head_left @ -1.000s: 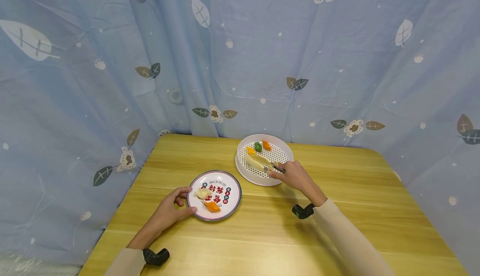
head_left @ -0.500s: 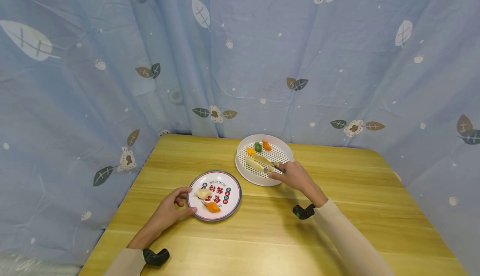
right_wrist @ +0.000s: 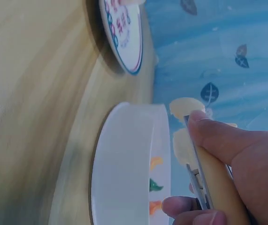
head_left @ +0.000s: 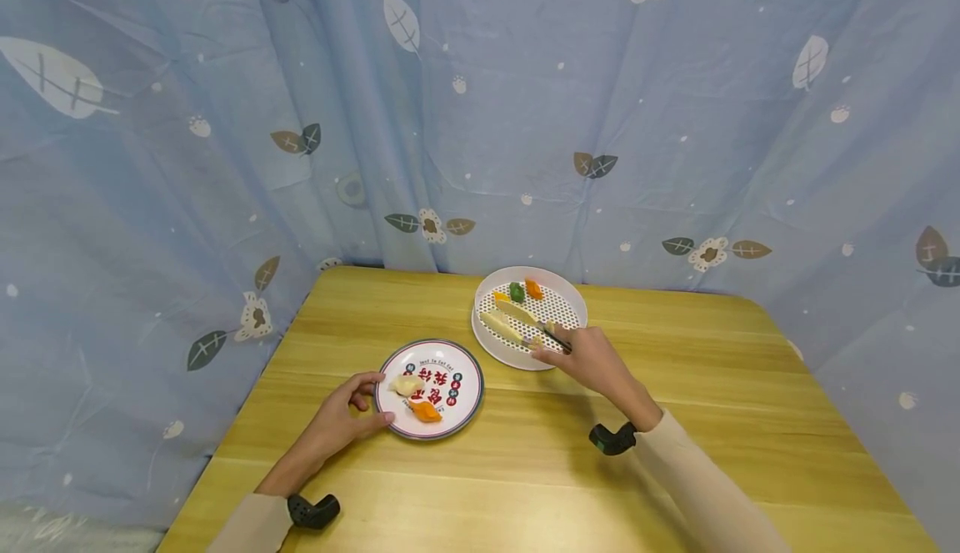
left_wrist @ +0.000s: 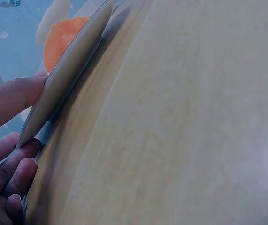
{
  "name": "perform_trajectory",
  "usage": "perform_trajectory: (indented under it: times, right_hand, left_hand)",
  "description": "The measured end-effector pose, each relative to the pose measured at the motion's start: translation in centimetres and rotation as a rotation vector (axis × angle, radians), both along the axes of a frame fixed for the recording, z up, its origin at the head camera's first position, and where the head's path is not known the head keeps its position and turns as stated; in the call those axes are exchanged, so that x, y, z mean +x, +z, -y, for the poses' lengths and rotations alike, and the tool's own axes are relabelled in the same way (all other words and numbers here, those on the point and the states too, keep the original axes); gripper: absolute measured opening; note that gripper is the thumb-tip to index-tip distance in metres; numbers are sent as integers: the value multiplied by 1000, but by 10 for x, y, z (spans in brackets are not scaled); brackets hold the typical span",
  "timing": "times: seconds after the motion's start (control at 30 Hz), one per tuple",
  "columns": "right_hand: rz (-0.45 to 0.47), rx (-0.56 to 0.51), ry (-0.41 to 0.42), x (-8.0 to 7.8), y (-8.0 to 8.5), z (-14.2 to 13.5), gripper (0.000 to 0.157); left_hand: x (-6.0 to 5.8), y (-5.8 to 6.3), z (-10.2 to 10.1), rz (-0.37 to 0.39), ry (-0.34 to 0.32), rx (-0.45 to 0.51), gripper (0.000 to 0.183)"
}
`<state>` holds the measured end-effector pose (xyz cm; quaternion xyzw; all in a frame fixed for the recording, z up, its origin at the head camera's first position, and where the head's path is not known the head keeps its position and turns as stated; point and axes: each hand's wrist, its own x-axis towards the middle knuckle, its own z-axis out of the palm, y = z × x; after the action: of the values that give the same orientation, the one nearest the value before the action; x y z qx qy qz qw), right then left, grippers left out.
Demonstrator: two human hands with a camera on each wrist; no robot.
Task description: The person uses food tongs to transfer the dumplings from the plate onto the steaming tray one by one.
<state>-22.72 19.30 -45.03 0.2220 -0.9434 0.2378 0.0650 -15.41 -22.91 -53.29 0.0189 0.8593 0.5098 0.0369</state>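
My left hand [head_left: 337,421] holds the near-left rim of a white plate [head_left: 469,393] with coloured edge bands and red characters; in the left wrist view the thumb lies on the rim and curled fingers meet its edge. A cream dumpling [head_left: 407,385] and an orange dumpling [head_left: 425,411] lie on it. Gripped in my right hand [head_left: 592,359] are tongs [head_left: 517,313] with broad pale ends, spread apart above a round white steamer tray [head_left: 497,349]. Inside the tray sit a yellow dumpling [head_left: 500,295], partly hidden by the tongs, a green dumpling [head_left: 517,292] and another orange dumpling [head_left: 533,289].
The wooden table [head_left: 480,503] carries both plate and tray, which stand a short gap apart. A blue patterned curtain [head_left: 510,119] hangs behind the table and at its sides. Black devices are strapped at both wrists, including the right wrist device [head_left: 612,439].
The tongs have shifted slightly up and left over the tray, their ends a little farther apart and now covering more of the yellow dumpling. My left hand and the plate stay where they were.
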Motion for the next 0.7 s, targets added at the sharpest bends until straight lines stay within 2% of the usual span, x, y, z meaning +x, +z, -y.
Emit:
perform_trajectory:
  times: [0.07, 0.2, 0.3, 0.37, 0.43, 0.6, 0.7]
  right_hand:
    - [-18, 3, 8, 3, 0, 3, 49]
    - [-16, -11, 21, 10, 1, 8, 57]
    - [-11, -17, 41, 16, 1, 13, 53]
    - [-22, -29, 65, 19, 0, 16, 39]
    - [-41, -35, 90, 22, -2, 19, 32]
    - [-77, -52, 152, 30, -5, 26, 29]
    - [-54, -73, 180, 35, -5, 29, 29]
  left_hand:
    - [0, 0, 0, -1, -3, -1, 71]
    - [-1, 1, 0, -4, -8, -4, 71]
    - [-1, 1, 0, -4, -9, -3, 72]
    - [0, 2, -1, -2, -9, -1, 71]
    - [0, 2, -1, 1, -10, 0, 71]
    - [0, 3, -1, 8, -6, 5, 70]
    - [1, 3, -1, 9, -1, 6, 70]
